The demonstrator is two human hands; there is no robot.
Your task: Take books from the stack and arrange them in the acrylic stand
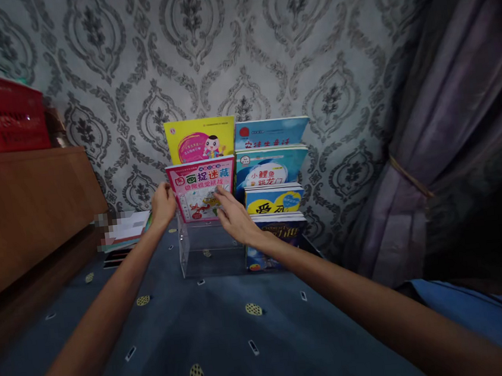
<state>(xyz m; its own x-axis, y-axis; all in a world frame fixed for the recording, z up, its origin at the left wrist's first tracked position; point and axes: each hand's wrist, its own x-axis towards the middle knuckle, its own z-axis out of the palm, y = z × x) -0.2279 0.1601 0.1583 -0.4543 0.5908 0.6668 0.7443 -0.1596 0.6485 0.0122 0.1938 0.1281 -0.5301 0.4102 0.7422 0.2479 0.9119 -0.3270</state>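
Note:
A pink picture book stands upright in the left column of a clear acrylic book rack, in front of a yellow book. My left hand is at the pink book's left edge, its fingers curled and partly hidden behind the edge. Across the lower right of that cover, my right hand rests with fingers stretched out. Beside it, the right column holds a blue book, a teal book, blue-and-yellow books and dark blue books in stepped rows.
The rack stands on a dark blue patterned cloth against a wallpapered wall. On the left are a wooden cabinet, a red basket and a stack of books or papers. A purple curtain hangs on the right.

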